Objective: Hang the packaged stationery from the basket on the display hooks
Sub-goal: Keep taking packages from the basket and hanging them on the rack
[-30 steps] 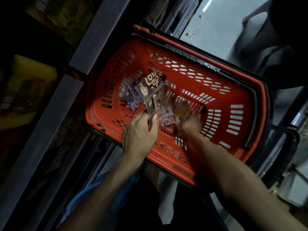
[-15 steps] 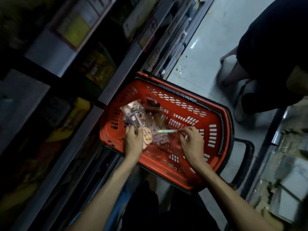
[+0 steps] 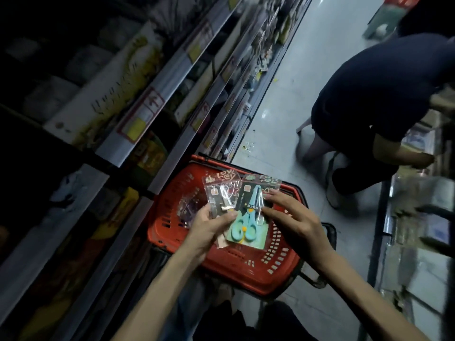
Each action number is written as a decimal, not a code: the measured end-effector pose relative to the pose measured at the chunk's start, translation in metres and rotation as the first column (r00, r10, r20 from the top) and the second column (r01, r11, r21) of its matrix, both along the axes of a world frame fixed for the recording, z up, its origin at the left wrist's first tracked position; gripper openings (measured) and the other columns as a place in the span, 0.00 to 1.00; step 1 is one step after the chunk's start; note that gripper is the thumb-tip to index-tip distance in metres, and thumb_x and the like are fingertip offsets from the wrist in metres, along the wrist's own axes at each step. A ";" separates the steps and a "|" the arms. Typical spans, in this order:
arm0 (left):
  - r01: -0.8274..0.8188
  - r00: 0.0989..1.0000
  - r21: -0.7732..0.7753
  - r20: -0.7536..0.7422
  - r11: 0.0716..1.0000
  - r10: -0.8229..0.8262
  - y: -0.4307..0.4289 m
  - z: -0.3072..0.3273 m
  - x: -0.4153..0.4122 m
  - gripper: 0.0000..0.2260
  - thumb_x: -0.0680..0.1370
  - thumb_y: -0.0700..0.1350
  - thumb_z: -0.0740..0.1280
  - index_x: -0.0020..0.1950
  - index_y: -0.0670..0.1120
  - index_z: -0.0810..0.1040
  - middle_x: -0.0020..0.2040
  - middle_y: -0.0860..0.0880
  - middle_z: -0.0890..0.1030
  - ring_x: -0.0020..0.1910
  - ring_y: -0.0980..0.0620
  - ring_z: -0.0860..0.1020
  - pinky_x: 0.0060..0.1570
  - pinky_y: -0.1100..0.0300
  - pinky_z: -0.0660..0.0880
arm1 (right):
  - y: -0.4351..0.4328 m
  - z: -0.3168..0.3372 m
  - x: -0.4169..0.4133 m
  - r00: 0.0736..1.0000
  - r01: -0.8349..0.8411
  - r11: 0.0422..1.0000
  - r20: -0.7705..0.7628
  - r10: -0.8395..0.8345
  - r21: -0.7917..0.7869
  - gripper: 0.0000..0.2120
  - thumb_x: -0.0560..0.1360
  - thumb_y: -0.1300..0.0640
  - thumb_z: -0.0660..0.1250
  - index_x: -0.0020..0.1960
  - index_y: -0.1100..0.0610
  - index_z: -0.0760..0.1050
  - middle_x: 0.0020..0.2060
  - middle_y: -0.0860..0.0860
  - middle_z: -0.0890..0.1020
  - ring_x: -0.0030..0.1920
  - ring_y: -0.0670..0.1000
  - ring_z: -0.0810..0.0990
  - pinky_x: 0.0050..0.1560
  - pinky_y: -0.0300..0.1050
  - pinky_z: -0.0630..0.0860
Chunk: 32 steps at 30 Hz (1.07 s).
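Over the red basket (image 3: 246,274) on the floor, my left hand (image 3: 209,227) grips a small clear "Love Key" packet (image 3: 220,190) and the lower edge of a second packet holding teal scissors (image 3: 248,217). My right hand (image 3: 293,217) rests with spread, nearly straight fingers on the right side of the scissors packet. A few more packets (image 3: 187,207) lie dimly in the basket's left end. No display hooks are plainly visible.
Dark store shelving (image 3: 138,114) with price tags runs along the left. Another person (image 3: 379,114) in dark clothes crouches in the aisle at the right, beside more shelves (image 3: 418,193). Pale floor (image 3: 290,99) stretches ahead.
Both hands have lifted out of the basket, bringing the two packets up above it. My view has risen, showing more of the aisle and shelves.
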<state>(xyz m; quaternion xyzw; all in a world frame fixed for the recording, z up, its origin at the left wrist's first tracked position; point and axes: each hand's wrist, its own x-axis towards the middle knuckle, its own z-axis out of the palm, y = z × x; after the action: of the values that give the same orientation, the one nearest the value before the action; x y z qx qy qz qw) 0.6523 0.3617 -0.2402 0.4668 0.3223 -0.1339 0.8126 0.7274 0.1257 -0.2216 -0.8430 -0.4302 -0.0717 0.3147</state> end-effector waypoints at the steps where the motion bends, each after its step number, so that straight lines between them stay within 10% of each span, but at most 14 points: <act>1: -0.027 0.999 -0.003 0.020 1.000 0.027 -0.004 0.006 0.000 0.25 0.69 0.36 0.81 0.63 0.36 0.78 0.55 0.35 0.86 0.50 0.39 0.87 0.48 0.49 0.86 | -0.003 0.004 0.001 1.000 0.005 1.000 0.018 -0.005 0.007 0.12 0.81 0.58 0.71 0.61 0.63 0.84 0.67 0.60 0.80 0.72 0.59 0.76 0.65 0.59 0.79; 9: -0.158 0.980 0.080 0.133 0.984 0.147 -0.038 0.057 -0.003 0.20 0.69 0.37 0.78 0.60 0.40 0.81 0.58 0.33 0.85 0.54 0.34 0.85 0.56 0.38 0.83 | -0.031 0.042 -0.012 0.920 0.319 0.942 -0.274 -0.281 0.105 0.15 0.83 0.52 0.64 0.67 0.53 0.81 0.65 0.50 0.81 0.66 0.51 0.79 0.64 0.48 0.78; 13: -0.146 0.967 0.108 0.225 0.983 0.119 -0.060 0.089 -0.004 0.19 0.71 0.37 0.77 0.61 0.40 0.80 0.58 0.35 0.85 0.54 0.36 0.86 0.52 0.45 0.85 | -0.049 0.072 -0.010 0.518 0.603 0.762 -0.842 -0.148 0.237 0.10 0.82 0.57 0.69 0.62 0.50 0.82 0.54 0.48 0.87 0.56 0.49 0.86 0.52 0.42 0.83; 17: -0.101 0.952 0.156 0.303 0.983 0.050 -0.104 0.117 -0.004 0.17 0.71 0.34 0.76 0.58 0.41 0.81 0.55 0.40 0.87 0.52 0.44 0.87 0.48 0.55 0.85 | -0.072 0.105 0.002 0.291 0.687 0.656 -0.945 0.147 0.313 0.20 0.80 0.41 0.68 0.60 0.56 0.82 0.55 0.56 0.87 0.57 0.56 0.86 0.55 0.49 0.81; 22: -0.096 0.926 0.331 0.374 0.939 -0.037 -0.168 0.133 0.003 0.19 0.67 0.39 0.76 0.57 0.42 0.83 0.52 0.43 0.88 0.48 0.49 0.87 0.46 0.60 0.82 | -0.109 0.135 0.004 0.383 0.834 0.386 -0.917 0.113 0.396 0.12 0.79 0.56 0.73 0.60 0.59 0.80 0.46 0.54 0.87 0.47 0.51 0.86 0.46 0.48 0.82; 27: -0.012 0.916 0.394 0.373 0.919 -0.148 -0.220 0.150 0.012 0.16 0.71 0.45 0.77 0.58 0.44 0.84 0.56 0.41 0.87 0.56 0.39 0.86 0.59 0.42 0.81 | -0.165 0.154 -0.007 0.397 0.877 0.248 -0.912 0.107 0.411 0.06 0.81 0.60 0.70 0.56 0.61 0.79 0.47 0.56 0.88 0.45 0.51 0.86 0.42 0.43 0.83; 32: 0.097 0.881 0.446 0.378 0.890 -0.285 -0.279 0.189 0.028 0.22 0.80 0.58 0.66 0.48 0.39 0.84 0.42 0.46 0.88 0.42 0.49 0.86 0.41 0.59 0.81 | -0.218 0.171 -0.021 0.442 0.892 0.116 -0.897 -0.025 0.437 0.03 0.81 0.64 0.68 0.52 0.58 0.78 0.44 0.54 0.87 0.46 0.50 0.86 0.48 0.43 0.82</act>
<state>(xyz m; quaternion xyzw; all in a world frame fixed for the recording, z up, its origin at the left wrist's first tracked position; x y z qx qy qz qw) 0.6808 0.0823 -0.0515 0.6761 0.1060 -0.0367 0.7282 0.7069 -0.0927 -0.0511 -0.5444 0.1897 -0.0728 0.8138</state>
